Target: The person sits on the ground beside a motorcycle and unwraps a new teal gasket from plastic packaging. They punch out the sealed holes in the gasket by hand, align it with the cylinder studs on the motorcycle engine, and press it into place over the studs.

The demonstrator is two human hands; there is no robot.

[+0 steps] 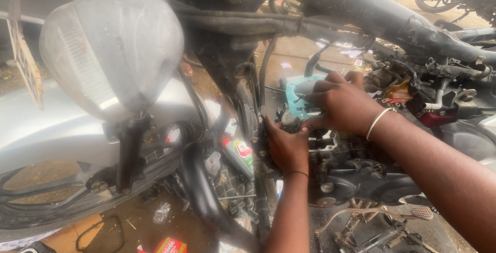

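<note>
I am bent over a stripped motorcycle. My right hand [341, 103], with a white bangle at the wrist, grips a teal gasket-like engine part [297, 98] and presses it against the open top of the engine block [356, 175]. My left hand [287, 147], wearing a thin black wrist thread, reaches up from below and holds the underside of the same part beside a black hose. Its fingertips are hidden behind the part.
A grey turn-signal lamp [111, 46] hangs close at the left over the silver fender [46, 129] and wheel. A green oil bottle [240, 156] lies on the ground. The black frame tube [377, 15] crosses overhead. A kick lever [421, 212] sticks out at the lower right.
</note>
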